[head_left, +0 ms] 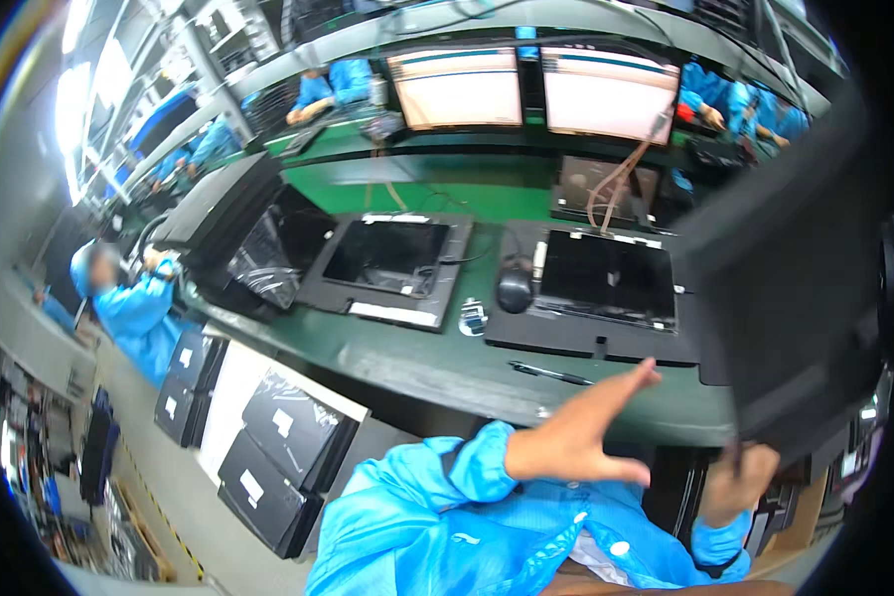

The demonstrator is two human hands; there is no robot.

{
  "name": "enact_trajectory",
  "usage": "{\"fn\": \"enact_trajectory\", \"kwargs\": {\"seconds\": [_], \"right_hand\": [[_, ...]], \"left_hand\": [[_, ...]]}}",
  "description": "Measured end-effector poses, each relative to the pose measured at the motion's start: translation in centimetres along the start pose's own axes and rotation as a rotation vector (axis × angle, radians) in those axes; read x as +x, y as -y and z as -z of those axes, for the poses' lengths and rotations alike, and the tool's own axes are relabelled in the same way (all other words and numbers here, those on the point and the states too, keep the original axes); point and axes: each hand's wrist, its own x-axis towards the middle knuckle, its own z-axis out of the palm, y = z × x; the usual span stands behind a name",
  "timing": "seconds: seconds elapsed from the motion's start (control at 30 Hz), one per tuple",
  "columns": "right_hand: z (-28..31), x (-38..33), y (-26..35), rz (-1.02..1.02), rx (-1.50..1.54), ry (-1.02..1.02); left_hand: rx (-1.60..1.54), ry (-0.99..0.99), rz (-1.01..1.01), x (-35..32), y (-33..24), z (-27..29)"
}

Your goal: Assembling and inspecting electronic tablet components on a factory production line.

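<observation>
My left hand (586,427) is held out over the near edge of the green bench, empty, its thumb and fingers spread apart. On the right, my right hand (737,482) grips the lower edge of a large black tray-like panel (795,258), which stands tilted and blurred; its exact kind I cannot tell. Left of the panel lies a flat black screen unit (608,278) on a dark pad (526,333), with a black mouse (515,284) beside it. A black pen (551,373) lies on the bench near my left fingers.
Another screen unit (387,256) rests left of centre, beside black trays (223,214) with clear film. Two lit monitors (454,87) stand behind. Black packages (278,467) sit on a white surface at lower left. A co-worker in blue (134,308) is at far left.
</observation>
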Motion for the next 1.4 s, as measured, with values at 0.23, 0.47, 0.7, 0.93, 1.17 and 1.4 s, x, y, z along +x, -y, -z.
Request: {"fn": "enact_trajectory", "kwargs": {"seconds": [0.23, 0.47, 0.7, 0.93, 1.17, 1.4], "right_hand": [[-6.6, 12.3, 16.6, 0.483, 0.675, -0.117], [-10.8, 14.1, 15.7, 0.542, 0.808, 0.158], [-12.4, 11.7, 13.1, 0.473, 0.838, 0.373], [-14.7, 13.4, 7.5, 0.434, 0.638, 0.366], [-20.9, 17.7, 0.3, -0.109, 0.542, 0.430], [-27.4, 18.3, -0.8, -0.015, 0.428, 0.562]], "left_hand": [[1.585, -0.665, -0.278, -12.5, 2.5, 6.2], [-0.193, -1.241, -0.007, -10.1, -11.7, 34.7], [0.314, -1.787, 0.275, -16.3, -15.1, 48.0], [0.874, -1.471, -0.160, -7.5, -0.1, 37.5], [0.939, 0.115, 0.093, 2.1, 5.2, 12.8], [1.149, 0.331, 0.196, 11.2, 12.1, 7.9]]}}
